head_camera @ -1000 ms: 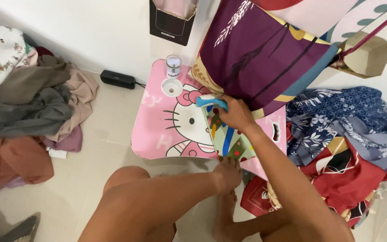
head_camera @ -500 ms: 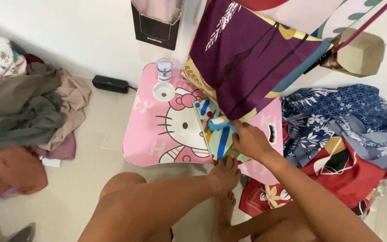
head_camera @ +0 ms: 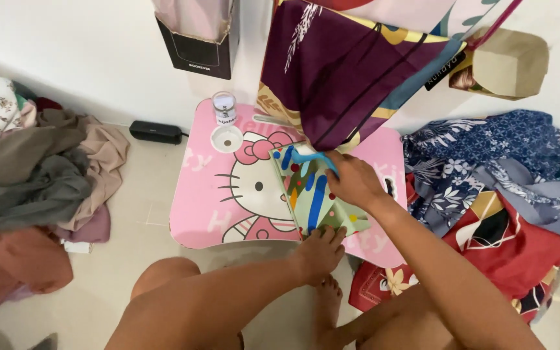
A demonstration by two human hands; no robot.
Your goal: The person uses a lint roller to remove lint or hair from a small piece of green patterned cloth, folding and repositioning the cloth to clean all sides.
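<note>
Right hand closed round blue iron, left hand pinning cloth at 6 o'clock; cloth may bunch, iron near fingers.

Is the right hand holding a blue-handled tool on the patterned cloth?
Yes, the right hand grips a blue-handled tool pressed onto the patterned cloth.

The right hand slides the small blue iron back up the patterned green cloth toward the far edge of the pink bench, after drawing it down toward the near edge half a second earlier. The left hand shifts slightly left along the cloth's near edge.
</note>
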